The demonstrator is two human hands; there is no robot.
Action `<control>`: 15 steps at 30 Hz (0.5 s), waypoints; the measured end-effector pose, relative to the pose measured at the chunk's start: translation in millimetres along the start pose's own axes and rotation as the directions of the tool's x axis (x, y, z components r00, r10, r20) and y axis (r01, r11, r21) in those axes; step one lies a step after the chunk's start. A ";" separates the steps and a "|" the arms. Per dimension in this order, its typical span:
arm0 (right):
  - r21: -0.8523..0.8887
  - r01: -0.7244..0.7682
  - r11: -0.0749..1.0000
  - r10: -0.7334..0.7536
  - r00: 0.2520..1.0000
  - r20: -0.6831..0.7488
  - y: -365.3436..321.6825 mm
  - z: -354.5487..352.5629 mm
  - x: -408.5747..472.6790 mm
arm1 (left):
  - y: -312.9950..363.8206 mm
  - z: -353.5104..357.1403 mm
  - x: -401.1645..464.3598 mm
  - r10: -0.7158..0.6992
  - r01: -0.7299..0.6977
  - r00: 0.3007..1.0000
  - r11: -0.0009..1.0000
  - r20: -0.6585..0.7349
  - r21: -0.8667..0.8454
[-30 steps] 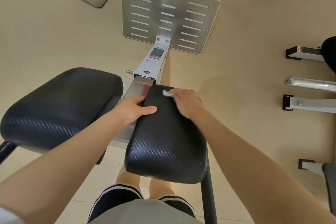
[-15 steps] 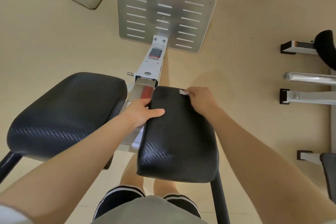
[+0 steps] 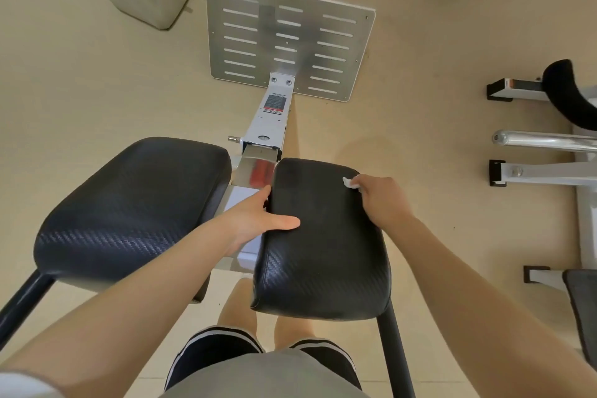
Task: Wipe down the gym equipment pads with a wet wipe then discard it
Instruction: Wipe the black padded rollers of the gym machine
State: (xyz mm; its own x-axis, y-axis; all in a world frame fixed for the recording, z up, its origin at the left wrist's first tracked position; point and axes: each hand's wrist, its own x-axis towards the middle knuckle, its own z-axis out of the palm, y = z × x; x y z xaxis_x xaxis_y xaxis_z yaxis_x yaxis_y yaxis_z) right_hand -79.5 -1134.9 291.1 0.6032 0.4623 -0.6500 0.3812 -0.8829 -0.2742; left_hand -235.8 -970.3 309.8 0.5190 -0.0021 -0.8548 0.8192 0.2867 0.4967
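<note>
On the right pad [image 3: 323,236], at its far right edge, the right hand [image 3: 384,200] pinches a small balled-up wipe [image 3: 350,182] against the black cover. Left hand [image 3: 258,220] grips the near-left edge, thumb flat on top, steadying it. Probably best to unfold that wipe for more contact and work in overlapping strokes. 2nd pad [image 3: 129,203] sits just left, untouched for now.

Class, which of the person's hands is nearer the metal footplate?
Right. The right hand wipes the pad's far right corner; the left hand grips its left edge, farther from the metal footplate.
</note>
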 end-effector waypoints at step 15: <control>0.061 0.064 0.996 -0.062 0.998 -0.031 -3.2 4.7 -17.9 | -6.1 10.1 -17.3 0.041 -0.032 0.990 0.997 -0.134 0.069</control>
State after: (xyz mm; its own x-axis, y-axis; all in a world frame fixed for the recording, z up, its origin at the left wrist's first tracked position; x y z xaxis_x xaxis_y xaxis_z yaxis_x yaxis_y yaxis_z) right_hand -94.9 -1140.7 300.3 0.5999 0.5188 -0.6090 0.3760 -0.8547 -0.3578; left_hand -247.3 -981.6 323.0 0.5148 0.1376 -0.8462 0.8171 0.2201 0.5329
